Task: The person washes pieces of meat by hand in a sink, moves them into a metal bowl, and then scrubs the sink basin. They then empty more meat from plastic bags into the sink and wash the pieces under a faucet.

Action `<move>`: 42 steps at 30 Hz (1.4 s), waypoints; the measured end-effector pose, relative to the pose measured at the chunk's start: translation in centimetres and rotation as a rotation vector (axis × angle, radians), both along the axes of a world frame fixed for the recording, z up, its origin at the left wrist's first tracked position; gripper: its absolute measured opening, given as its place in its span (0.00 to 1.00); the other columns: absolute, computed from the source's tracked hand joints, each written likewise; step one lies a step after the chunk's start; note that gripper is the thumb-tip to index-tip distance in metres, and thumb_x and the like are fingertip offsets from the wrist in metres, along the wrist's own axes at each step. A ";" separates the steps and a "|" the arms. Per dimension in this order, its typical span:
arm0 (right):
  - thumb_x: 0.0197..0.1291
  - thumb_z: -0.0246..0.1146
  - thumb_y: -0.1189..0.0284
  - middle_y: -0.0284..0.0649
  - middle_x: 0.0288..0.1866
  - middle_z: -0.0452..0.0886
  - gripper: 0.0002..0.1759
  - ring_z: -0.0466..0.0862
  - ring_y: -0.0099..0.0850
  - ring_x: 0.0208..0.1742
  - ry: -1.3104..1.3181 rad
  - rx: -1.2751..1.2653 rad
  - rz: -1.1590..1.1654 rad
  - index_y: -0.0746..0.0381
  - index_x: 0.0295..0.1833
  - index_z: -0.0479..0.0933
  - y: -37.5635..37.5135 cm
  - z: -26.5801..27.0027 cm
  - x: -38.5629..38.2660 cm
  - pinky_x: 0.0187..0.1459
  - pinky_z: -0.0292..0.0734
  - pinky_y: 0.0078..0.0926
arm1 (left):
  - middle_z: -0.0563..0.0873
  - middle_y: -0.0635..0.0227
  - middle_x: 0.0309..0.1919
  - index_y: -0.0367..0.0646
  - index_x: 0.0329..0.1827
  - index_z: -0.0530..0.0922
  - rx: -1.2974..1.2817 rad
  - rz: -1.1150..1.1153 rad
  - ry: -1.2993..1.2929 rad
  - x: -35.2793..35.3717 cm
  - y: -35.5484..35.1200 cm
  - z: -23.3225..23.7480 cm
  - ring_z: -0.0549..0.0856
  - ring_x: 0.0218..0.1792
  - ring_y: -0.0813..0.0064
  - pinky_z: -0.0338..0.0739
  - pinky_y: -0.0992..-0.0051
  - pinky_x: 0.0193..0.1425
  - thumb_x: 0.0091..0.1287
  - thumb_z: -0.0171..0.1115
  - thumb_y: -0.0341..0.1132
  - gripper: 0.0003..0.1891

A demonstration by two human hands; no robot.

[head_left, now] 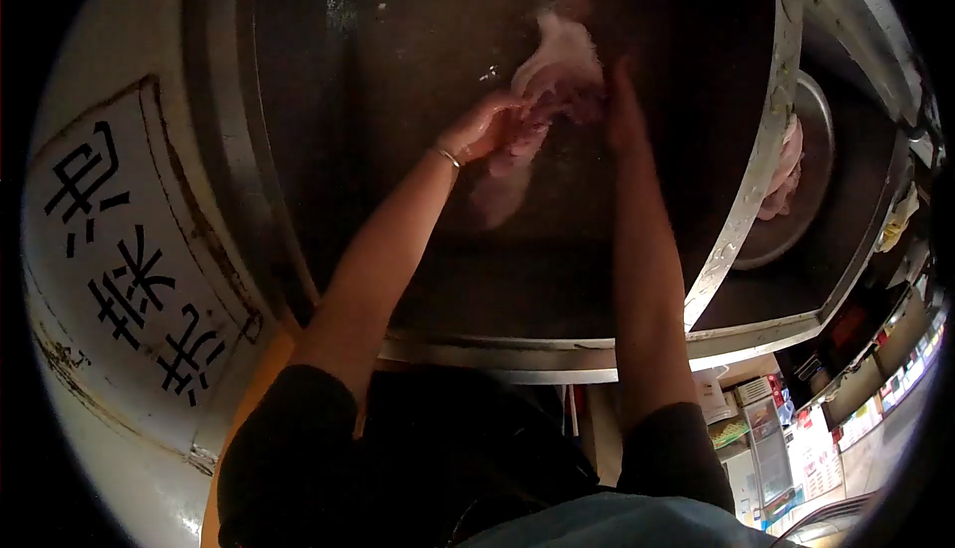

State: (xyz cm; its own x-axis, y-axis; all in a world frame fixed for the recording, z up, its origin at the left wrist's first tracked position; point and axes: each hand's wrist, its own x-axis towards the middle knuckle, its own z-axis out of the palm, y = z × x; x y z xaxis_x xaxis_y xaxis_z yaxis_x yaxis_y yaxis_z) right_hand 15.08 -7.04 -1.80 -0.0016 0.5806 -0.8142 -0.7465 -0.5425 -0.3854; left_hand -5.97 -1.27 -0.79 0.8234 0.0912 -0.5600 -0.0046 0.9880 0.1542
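Note:
A long piece of raw meat point(559, 63), pale at the top and darker pink lower down, lies in murky water in a large metal sink point(517, 294). My left hand point(484, 126) is closed on its left side, near the middle; a bracelet circles that wrist. Close against the meat's right edge is my right hand point(624, 102), seen nearly edge-on in dim light. Its fingers look stretched out, though some of them are hidden. Part of the meat hangs below my left hand and blurs under the water.
A metal divider point(744, 195) separates this sink from a second basin on the right. There, a round metal bowl point(822, 165) holds more raw meat point(784, 175). On the left wall is a white sign point(139, 270) with black characters. Shelved goods appear at lower right.

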 end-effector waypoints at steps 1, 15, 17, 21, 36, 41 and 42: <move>0.56 0.53 0.46 0.41 0.51 0.75 0.32 0.77 0.37 0.48 -0.001 0.001 0.003 0.61 0.56 0.69 -0.6 0.5 -0.9 0.46 0.74 0.33 | 0.81 0.67 0.31 0.38 0.39 0.78 0.121 0.037 0.016 0.4 0.0 1.0 0.79 0.33 0.76 0.73 0.77 0.39 0.61 0.59 0.39 0.12; 0.59 0.57 0.59 0.37 0.50 0.75 0.24 0.74 0.28 0.50 -0.279 -0.019 -0.009 0.61 0.57 0.69 -1.6 -2.0 -4.0 0.52 0.68 0.27 | 0.80 0.68 0.44 0.38 0.48 0.74 0.352 0.087 0.221 1.4 -2.4 -0.5 0.78 0.45 0.76 0.72 0.73 0.49 0.57 0.64 0.36 0.18; 0.59 0.57 0.59 0.37 0.50 0.76 0.25 0.75 0.29 0.49 -0.236 -0.085 0.053 0.62 0.57 0.68 -2.9 -2.2 -6.1 0.51 0.68 0.27 | 0.80 0.67 0.44 0.38 0.48 0.74 0.412 -0.029 0.293 1.8 -2.1 0.2 0.78 0.45 0.76 0.73 0.73 0.48 0.57 0.64 0.36 0.18; 0.58 0.58 0.58 0.36 0.47 0.77 0.25 0.77 0.29 0.44 -0.337 0.172 -0.042 0.63 0.55 0.70 -1.7 -4.1 -5.9 0.43 0.73 0.27 | 0.80 0.67 0.43 0.39 0.48 0.75 0.424 -0.014 0.352 2.0 -3.2 0.4 0.78 0.45 0.76 0.73 0.74 0.48 0.57 0.64 0.34 0.17; 0.57 0.59 0.60 0.37 0.40 0.79 0.22 0.77 0.27 0.39 -0.497 0.135 0.163 0.61 0.54 0.71 -3.7 -5.7 -4.1 0.38 0.73 0.27 | 0.81 0.66 0.40 0.40 0.48 0.75 0.228 0.196 0.113 2.2 -3.5 0.3 0.79 0.39 0.77 0.72 0.76 0.46 0.64 0.55 0.39 0.14; 0.59 0.57 0.62 0.39 0.40 0.78 0.25 0.76 0.27 0.39 -0.969 0.249 0.221 0.63 0.59 0.65 -2.1 -3.5 -4.6 0.39 0.73 0.24 | 0.79 0.71 0.41 0.37 0.50 0.72 0.540 0.057 0.521 3.6 -5.6 -1.3 0.75 0.41 0.82 0.72 0.76 0.46 0.62 0.59 0.39 0.18; 0.60 0.56 0.62 0.39 0.40 0.78 0.25 0.77 0.28 0.39 -1.194 0.318 0.224 0.64 0.59 0.64 -1.6 -3.4 -4.6 0.39 0.73 0.24 | 0.79 0.71 0.41 0.37 0.50 0.72 0.539 0.051 0.523 3.7 -6.0 -1.3 0.75 0.41 0.82 0.72 0.76 0.46 0.62 0.59 0.39 0.18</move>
